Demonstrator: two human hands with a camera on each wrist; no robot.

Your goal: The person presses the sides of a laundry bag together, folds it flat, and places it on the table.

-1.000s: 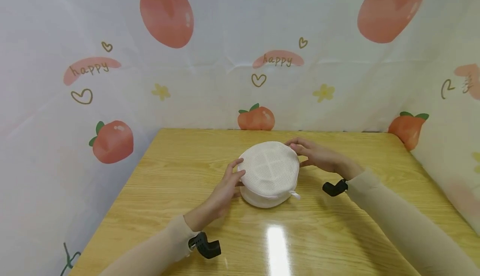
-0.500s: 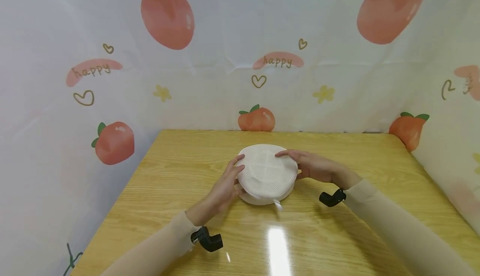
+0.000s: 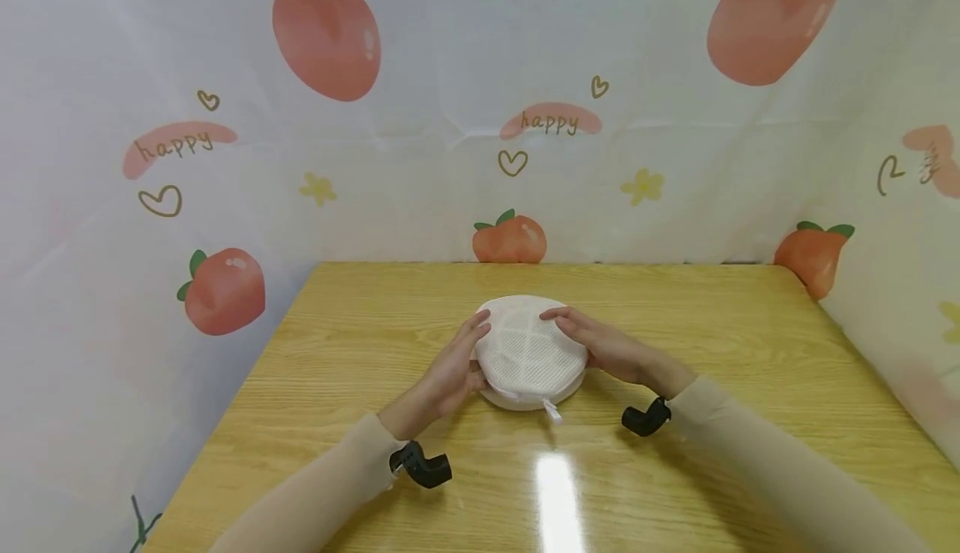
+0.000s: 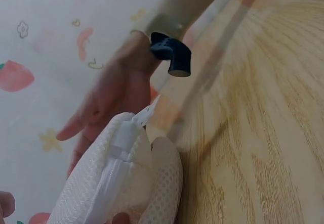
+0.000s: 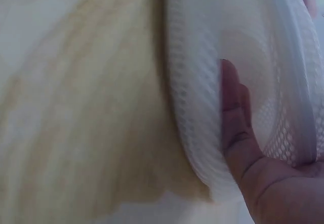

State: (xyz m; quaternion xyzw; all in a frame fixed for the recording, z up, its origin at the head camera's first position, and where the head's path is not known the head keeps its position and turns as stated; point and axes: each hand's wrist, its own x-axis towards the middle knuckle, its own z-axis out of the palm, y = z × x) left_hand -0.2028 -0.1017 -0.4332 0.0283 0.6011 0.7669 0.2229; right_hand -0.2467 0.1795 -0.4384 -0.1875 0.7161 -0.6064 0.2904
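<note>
A round white mesh laundry bag with a zipper round its side stands on the wooden table, a small loop tab at its near edge. My left hand grips its left side, fingers on top and thumb lower down. On the opposite side my right hand holds it, fingertips over the top mesh. In the right wrist view the right thumb presses into the bag's soft side wall. Only the tips of the left fingers show in the left wrist view. The bag's underside is hidden.
The wooden table carries a bright light reflection near its front. A fruit-printed cloth hangs behind the table and along its sides. A black wrist camera sits on the left sleeve, another black camera on the right.
The bag has turned, its loop tab swinging from the near right toward the middle. My right hand has moved left and closer, fingers further over the top; the left hand keeps its place.
</note>
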